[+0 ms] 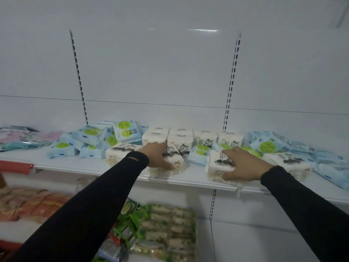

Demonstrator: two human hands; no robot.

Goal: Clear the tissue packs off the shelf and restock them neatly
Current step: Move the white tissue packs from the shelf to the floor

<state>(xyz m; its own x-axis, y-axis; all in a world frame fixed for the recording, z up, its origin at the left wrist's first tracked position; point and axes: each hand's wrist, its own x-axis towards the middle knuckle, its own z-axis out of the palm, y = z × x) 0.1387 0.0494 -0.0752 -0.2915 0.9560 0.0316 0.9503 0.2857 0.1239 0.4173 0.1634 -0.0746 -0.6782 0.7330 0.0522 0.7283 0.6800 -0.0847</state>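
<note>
In the head view, a white shelf (94, 167) runs across the middle of the frame, and both black-sleeved arms reach up to it from the bottom corners. The left hand (158, 155), just left of centre, lies on a white tissue pack (171, 167) at the shelf's front edge, fingers curved over its top and thumb against its near face, so this grip looks closed on the pack. The right hand (243, 163), right of centre, covers a second white pack (219, 167) the same way, fingers spread over the top and thumb low on the front. Behind them, a tidy block of white packs (181, 137) stands against the back wall. Blue packs with green labels (90, 138) lie jumbled at centre left, and more blue packs (283, 146) are heaped at the right. Snack bags (166, 233) fill the lower shelf at bottom centre. Judging by the neat block, restocking seems under way; the next move probably calls for sliding both held packs back and squaring them against that row.
</note>
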